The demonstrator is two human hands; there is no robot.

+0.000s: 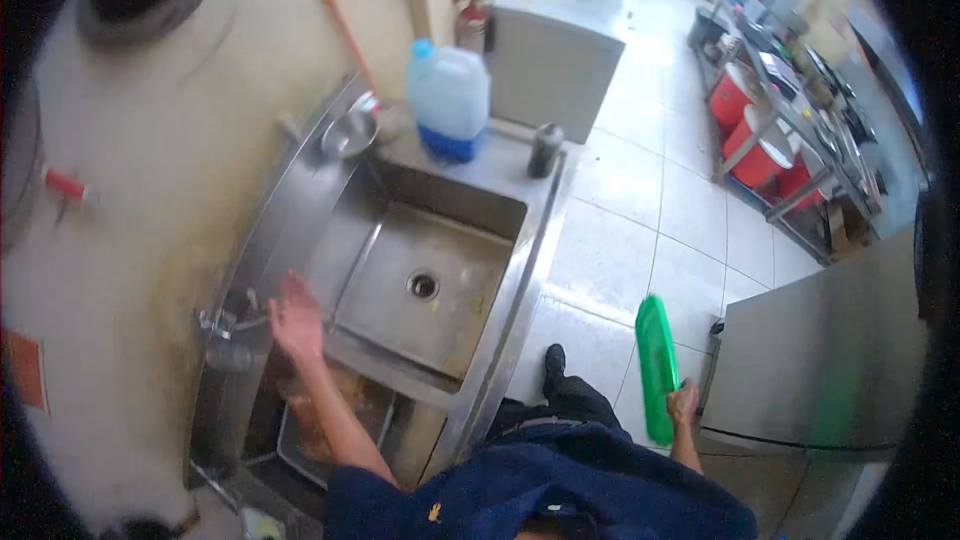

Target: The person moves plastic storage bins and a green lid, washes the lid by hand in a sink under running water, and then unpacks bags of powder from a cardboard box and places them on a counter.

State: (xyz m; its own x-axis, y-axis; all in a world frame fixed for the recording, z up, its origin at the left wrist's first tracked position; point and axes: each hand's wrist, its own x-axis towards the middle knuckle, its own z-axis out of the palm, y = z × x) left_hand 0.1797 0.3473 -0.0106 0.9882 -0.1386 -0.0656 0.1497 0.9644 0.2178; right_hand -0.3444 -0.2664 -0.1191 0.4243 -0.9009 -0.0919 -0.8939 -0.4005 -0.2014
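Observation:
My left hand (296,319) reaches over the divider of a stainless steel sink (431,255), its fingers extended and nothing seen in it. It is close to the faucet (221,322) on the back wall; whether it touches the spout I cannot tell. Below that forearm, a rectangular pan (390,420) sits in the second basin, partly hidden by the arm. Down at my right side, above the tiled floor, my right hand (682,403) grips a green plastic tray or lid (655,367) by its edge.
A jug of blue liquid (450,101), a metal bowl (350,133) and a dark bottle (545,150) stand on the sink's far ledge. An orange-handled tool (345,30) leans on the wall. A steel cabinet (817,360) is close on my right. Red buckets (757,146) stand under a shelf.

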